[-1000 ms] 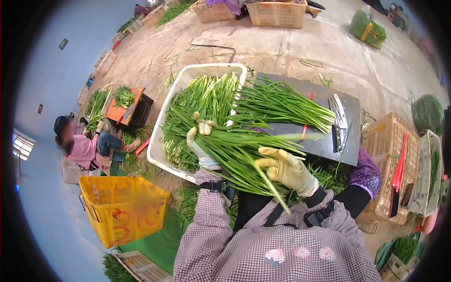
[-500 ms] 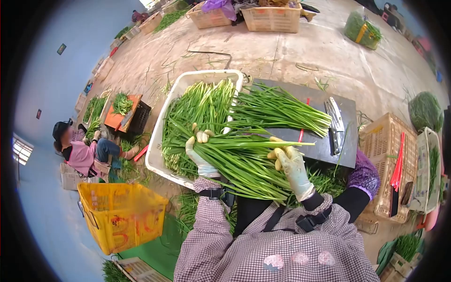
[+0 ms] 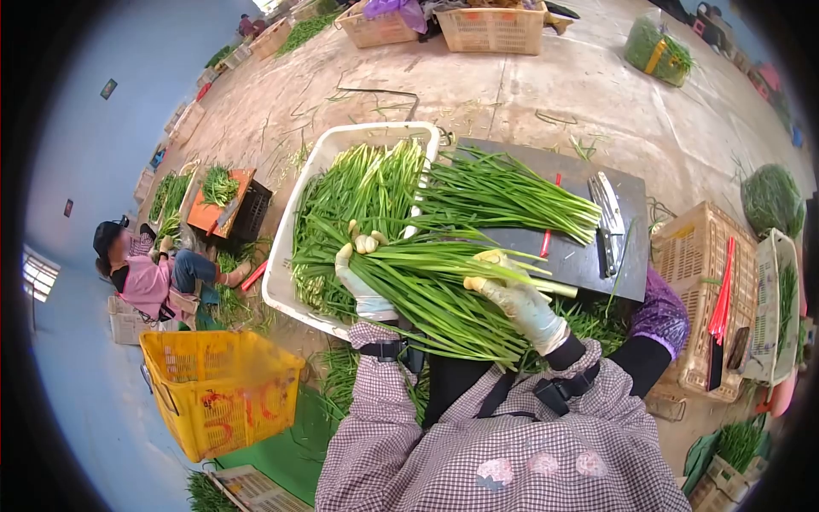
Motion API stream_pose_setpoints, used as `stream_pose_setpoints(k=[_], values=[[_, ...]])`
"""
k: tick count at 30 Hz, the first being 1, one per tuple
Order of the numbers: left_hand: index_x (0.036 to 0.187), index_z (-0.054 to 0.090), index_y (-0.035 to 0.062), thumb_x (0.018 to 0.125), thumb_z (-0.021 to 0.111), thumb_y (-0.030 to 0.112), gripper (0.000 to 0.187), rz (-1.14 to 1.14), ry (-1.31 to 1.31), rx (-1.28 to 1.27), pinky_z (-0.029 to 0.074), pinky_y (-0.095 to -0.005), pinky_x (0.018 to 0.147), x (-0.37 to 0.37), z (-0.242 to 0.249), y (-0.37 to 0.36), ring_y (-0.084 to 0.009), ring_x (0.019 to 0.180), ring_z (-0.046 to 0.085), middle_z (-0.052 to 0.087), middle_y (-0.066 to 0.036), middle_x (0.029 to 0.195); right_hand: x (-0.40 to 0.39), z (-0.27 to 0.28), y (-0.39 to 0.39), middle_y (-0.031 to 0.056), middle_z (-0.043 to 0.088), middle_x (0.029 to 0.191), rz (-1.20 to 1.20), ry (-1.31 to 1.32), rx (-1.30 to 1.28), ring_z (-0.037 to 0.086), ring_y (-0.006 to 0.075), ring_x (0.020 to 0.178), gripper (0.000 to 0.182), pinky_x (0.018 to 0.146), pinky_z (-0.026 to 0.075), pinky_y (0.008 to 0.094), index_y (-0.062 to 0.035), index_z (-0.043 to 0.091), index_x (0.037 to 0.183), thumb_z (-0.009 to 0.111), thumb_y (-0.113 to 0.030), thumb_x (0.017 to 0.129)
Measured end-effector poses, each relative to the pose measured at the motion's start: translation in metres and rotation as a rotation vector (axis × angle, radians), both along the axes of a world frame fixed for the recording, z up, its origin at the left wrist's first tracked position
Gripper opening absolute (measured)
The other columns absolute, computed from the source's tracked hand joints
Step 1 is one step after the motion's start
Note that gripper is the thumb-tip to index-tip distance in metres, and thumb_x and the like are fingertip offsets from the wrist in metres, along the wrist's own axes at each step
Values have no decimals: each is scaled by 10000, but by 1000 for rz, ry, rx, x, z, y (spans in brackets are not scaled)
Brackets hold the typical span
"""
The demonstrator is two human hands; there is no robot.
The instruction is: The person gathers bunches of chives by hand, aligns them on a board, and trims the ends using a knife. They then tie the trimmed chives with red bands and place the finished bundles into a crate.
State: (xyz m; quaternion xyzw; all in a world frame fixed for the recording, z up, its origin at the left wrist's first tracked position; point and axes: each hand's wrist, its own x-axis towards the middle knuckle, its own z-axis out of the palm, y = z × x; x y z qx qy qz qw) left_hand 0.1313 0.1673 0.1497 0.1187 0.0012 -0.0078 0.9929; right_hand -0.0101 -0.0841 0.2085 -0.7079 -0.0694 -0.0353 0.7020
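Note:
A bunch of long green garlic chives (image 3: 426, 299) lies across my lap, fanned out. Gloved in pale, stained rubber, my left hand (image 3: 363, 273) is closed around the bunch by the white crate. My right hand (image 3: 520, 303), in a similar glove, is closed over stalks on the other side, and a few pale stem ends stick out past it. Another pile of chives (image 3: 512, 196) rests on the dark board (image 3: 589, 273), over a red strip (image 3: 547, 243). A knife (image 3: 606, 252) with a black handle lies beside its cut ends.
At the left front is a white crate (image 3: 286, 256) full of chives, with a yellow basket (image 3: 226, 384) nearer me. A seated person (image 3: 149, 277) handles greens farther left. A tan crate (image 3: 695, 256) with red strips (image 3: 723, 294) stands at right. Further crates line the back.
My right hand has moved slightly left and down over the chives, its fingers drawn in around stalks. The long stalk stretching right has pulled back. My left hand keeps its hold.

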Motion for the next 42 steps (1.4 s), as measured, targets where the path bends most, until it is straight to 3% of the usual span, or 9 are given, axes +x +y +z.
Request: stream_pose_setpoints(k=[12,16,20,26,28,34,36,38,42], values=[[1375,600,-67,966,559,111,448,-166,-108,-114,521,-331,962,3,6,-8,-154,730,467,413,-7,762,22,-3,11,77,710,826,216,-445,-1137,723,304,751,114,665,566,425,-143,717,932,617,-197,924],[1424,585,-57,944,588,91,503,-217,-186,-144,516,-329,958,8,2,-2,-150,724,456,400,-8,756,21,16,6,91,700,824,-375,-441,-857,708,287,748,57,677,548,393,-102,715,961,679,-136,934],[1410,600,-58,926,618,73,502,-195,-177,-188,523,-332,958,9,-13,9,-141,717,450,402,-1,745,-36,32,-47,113,704,897,-409,-189,-400,665,295,741,205,685,525,400,-68,724,1099,682,34,926],[1396,601,-75,927,619,38,483,-169,-131,-301,525,-324,955,8,-25,11,-138,710,466,413,11,726,-124,-7,-102,132,694,895,20,74,-1196,698,330,854,256,741,555,430,-96,742,1123,772,-161,877],[1422,590,-61,942,609,78,500,-207,-152,-359,533,-312,968,9,-26,6,-143,708,492,439,1,720,-129,-13,-102,126,689,901,-236,96,-990,692,313,830,186,733,553,417,-83,756,1037,787,-172,877],[1406,585,-77,941,604,38,479,-214,-112,-304,534,-305,941,9,-26,5,-129,698,468,412,14,720,-85,38,-89,61,721,939,-7,-76,-282,696,209,845,104,761,548,333,-8,744,935,707,-105,947],[1411,584,-66,933,615,35,490,-178,-108,-320,540,-298,930,9,-29,6,-124,684,461,407,20,723,-74,39,-88,70,715,911,0,262,-9,665,154,792,135,754,545,329,1,728,878,631,-35,964],[1423,582,-58,918,629,7,511,-180,-113,-346,546,-294,926,6,-29,6,-117,679,448,391,30,727,-61,-11,-77,92,632,835,-481,188,-454,642,228,778,68,761,532,332,-5,678,909,660,-47,960],[1434,575,-58,933,624,17,509,-198,-110,-354,552,-303,941,3,-30,8,-118,685,452,389,30,725,1,-17,-77,108,637,917,-454,-262,-632,652,287,826,81,755,541,381,-39,671,959,710,-108,943]])
